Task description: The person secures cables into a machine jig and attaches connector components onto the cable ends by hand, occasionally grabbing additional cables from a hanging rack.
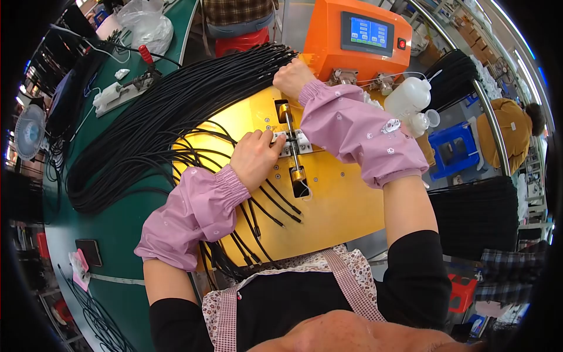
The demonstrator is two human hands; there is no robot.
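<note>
My left hand [253,157] is closed, with thumb and fingertips together at the left side of a small metal clamping fixture [292,142]; what they pinch is hidden. My right hand [293,78] is a closed fist beside the tips of a thick bundle of black cables [158,117]. Whatever lies inside that fist does not show. The fixture sits on a yellow machine plate [334,205], between two slots with brass-coloured rods. Several loose black cables [272,220] with metal-tipped ends pass beneath my left forearm.
An orange control box [328,35] with a lit screen stands at the back of the plate. White squeeze bottles [409,98] stand at its right. On the green table [126,234] are a toggle clamp [126,91], a phone [88,253] and plastic bags [143,26]. Other people sit nearby.
</note>
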